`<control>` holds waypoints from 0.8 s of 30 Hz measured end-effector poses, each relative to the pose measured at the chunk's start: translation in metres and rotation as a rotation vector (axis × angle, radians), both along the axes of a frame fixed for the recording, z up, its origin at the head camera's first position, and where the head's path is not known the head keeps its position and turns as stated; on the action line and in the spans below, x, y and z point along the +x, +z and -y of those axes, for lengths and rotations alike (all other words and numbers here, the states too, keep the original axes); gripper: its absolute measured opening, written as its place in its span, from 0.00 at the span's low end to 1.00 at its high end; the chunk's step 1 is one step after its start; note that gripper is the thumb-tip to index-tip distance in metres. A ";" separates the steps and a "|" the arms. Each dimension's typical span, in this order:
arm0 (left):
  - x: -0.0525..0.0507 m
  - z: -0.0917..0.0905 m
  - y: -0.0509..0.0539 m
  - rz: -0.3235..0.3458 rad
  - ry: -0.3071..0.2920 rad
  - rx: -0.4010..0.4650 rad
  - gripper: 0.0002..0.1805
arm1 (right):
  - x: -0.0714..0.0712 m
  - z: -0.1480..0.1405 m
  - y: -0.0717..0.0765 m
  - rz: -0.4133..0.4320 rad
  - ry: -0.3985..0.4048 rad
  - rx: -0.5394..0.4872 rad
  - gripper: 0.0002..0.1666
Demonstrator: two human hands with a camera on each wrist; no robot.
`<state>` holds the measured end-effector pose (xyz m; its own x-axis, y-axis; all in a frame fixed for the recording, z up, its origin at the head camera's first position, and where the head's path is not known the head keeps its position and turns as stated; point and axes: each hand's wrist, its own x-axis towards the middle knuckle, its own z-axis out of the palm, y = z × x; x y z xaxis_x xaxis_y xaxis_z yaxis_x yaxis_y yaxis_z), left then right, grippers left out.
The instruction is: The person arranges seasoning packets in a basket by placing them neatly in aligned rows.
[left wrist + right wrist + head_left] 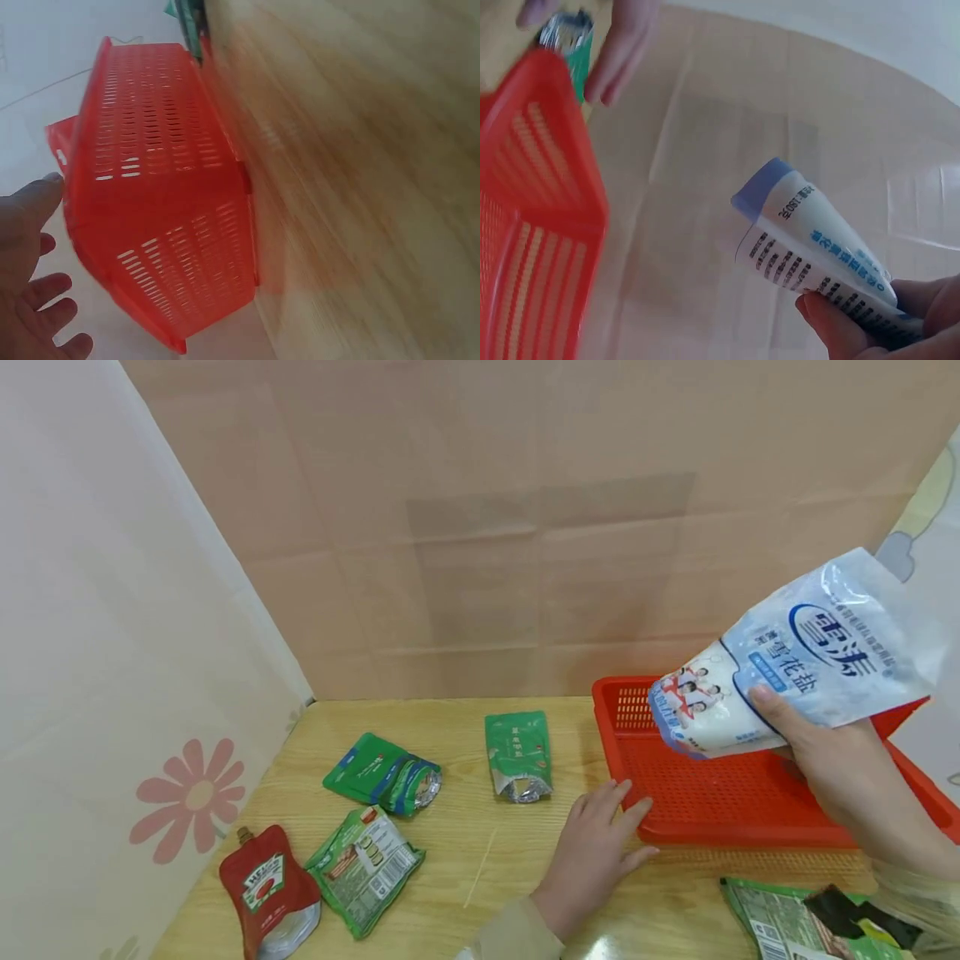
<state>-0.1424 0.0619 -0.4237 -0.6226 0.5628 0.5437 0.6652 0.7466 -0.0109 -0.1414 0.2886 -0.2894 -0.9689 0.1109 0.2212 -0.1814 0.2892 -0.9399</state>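
Observation:
A white and light-blue bag of salt [795,660] is gripped in my right hand [840,760], thumb across its printed front. In the head view the bag hangs tilted above the red plastic basket [720,837]. The right wrist view shows the bag's back and blue bottom edge [761,187], with fingers [832,322] curled round its other end. My left hand [592,852] is spread at the basket's front left corner. In the left wrist view its thumb [37,199] lies by the rim; whether it touches cannot be told.
On the wooden table [465,852], left of the basket, are a green pouch [517,747], a green-and-blue pouch [378,772], a green snack packet [367,868] and a red ketchup pouch [270,885]. Another green packet [787,918] lies before the basket, partly behind my right sleeve.

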 end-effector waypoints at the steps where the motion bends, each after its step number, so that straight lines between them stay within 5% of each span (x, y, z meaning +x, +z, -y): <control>1: -0.003 -0.003 -0.002 -0.031 0.004 -0.034 0.25 | -0.002 0.000 0.004 0.005 -0.030 0.061 0.30; 3: -0.006 -0.006 -0.006 -0.082 0.015 -0.075 0.22 | -0.005 -0.001 0.010 0.045 -0.094 0.198 0.30; 6: -0.009 -0.009 -0.008 -0.118 0.037 -0.109 0.16 | -0.012 -0.008 0.008 0.077 -0.138 0.260 0.32; 14: -0.007 -0.012 -0.004 -0.076 0.071 -0.166 0.16 | -0.032 -0.040 -0.018 0.130 -0.295 0.391 0.41; 24: -0.007 -0.012 -0.006 -0.019 0.057 -0.151 0.18 | -0.049 -0.074 -0.064 0.230 -0.319 0.518 0.44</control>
